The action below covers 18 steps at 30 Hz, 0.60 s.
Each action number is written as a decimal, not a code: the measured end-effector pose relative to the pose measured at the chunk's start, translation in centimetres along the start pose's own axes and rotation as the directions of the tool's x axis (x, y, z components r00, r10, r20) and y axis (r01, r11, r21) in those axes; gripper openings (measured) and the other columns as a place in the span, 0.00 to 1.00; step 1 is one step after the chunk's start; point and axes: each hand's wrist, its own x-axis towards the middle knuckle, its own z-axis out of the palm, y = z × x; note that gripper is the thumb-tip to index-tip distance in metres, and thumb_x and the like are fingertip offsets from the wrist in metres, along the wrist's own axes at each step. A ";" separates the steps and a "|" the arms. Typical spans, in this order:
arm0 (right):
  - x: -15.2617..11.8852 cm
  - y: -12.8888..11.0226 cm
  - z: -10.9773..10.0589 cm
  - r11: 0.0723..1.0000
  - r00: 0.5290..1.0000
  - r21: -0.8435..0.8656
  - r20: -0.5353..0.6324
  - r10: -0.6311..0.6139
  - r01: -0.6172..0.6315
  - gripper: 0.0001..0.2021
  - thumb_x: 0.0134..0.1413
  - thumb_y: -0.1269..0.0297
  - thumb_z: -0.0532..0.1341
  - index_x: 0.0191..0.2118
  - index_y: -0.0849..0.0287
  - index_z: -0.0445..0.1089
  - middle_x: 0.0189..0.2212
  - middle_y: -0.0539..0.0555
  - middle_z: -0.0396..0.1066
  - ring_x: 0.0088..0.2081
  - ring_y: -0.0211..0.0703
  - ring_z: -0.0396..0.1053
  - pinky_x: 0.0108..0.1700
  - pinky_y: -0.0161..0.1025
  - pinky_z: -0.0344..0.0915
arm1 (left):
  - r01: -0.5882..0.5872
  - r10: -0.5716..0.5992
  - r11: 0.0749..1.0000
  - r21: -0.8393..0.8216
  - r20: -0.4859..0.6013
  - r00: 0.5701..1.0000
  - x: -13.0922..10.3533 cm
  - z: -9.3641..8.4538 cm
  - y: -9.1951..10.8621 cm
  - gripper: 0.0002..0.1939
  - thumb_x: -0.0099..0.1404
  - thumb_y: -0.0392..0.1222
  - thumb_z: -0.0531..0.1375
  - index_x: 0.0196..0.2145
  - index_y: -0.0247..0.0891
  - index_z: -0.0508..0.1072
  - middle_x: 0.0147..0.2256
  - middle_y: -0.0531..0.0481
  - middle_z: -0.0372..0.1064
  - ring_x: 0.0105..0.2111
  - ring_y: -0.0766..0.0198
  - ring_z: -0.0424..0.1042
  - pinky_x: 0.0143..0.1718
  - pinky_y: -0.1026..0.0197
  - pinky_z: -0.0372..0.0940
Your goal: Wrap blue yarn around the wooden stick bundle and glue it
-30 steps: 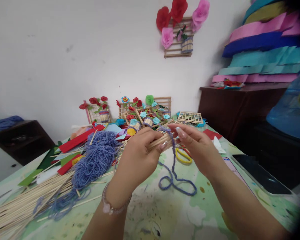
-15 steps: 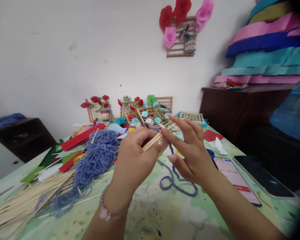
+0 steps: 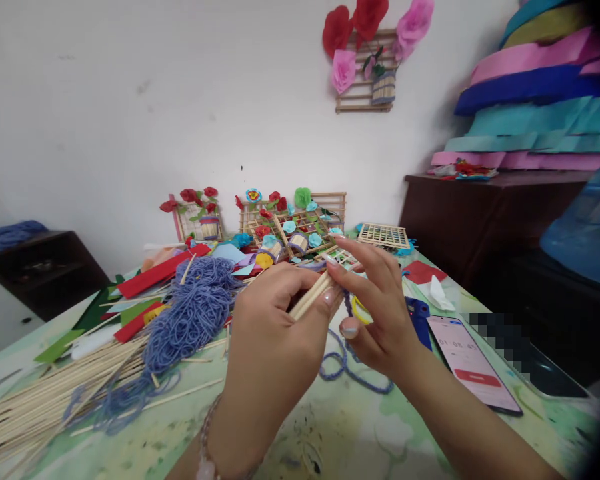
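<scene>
My left hand is closed around a small bundle of pale wooden sticks, its thumb pressed along the near side. The bundle tilts up toward the right. My right hand is beside it with fingers stretched and spread, the index fingertip touching the sticks' upper end. Its thumb is apart from the index finger. Blue yarn hangs from the bundle between the hands and lies in loops on the table. How the yarn is wound on the sticks is hidden by my fingers.
A heap of blue yarn and many loose sticks lie on the left. To the right are a phone showing a timer and a dark device. Stick frames with paper flowers stand at the back.
My left thumb has moved slightly up and right along the sticks. The right fingers stay spread at the bundle's end, and the yarn strand at the back is no longer seen above my hands.
</scene>
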 end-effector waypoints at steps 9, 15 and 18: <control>0.7 -0.2 -1.7 0.967 0.987 0.209 0.092 0.129 -0.146 0.27 0.61 0.44 0.39 0.58 0.46 0.62 0.61 0.51 0.54 0.61 0.50 0.52 0.61 0.57 0.47 | 0.050 -0.041 0.987 -0.156 0.062 0.997 0.3 -0.4 -0.2 0.04 0.57 0.39 0.61 0.27 0.39 0.75 0.25 0.53 0.68 0.25 0.67 0.66 0.24 0.65 0.60; 1.1 -1.1 -2.5 0.651 0.909 0.638 0.232 0.347 -0.412 0.29 0.65 0.56 0.30 0.52 0.38 0.66 0.56 0.44 0.63 0.61 0.42 0.55 0.58 0.52 0.59 | 0.007 0.008 0.985 -0.172 0.084 0.996 0.2 -0.5 0.1 0.03 0.57 0.37 0.62 0.26 0.39 0.75 0.25 0.53 0.67 0.24 0.68 0.65 0.24 0.65 0.60; 1.1 -1.7 -2.8 0.770 0.910 0.485 0.216 0.353 -0.414 0.28 0.66 0.58 0.29 0.54 0.37 0.63 0.57 0.44 0.62 0.60 0.40 0.56 0.55 0.48 0.63 | 0.017 -0.004 0.986 -0.166 0.081 0.997 0.2 -0.3 0.1 0.03 0.57 0.38 0.62 0.26 0.39 0.74 0.25 0.53 0.67 0.24 0.68 0.65 0.24 0.65 0.61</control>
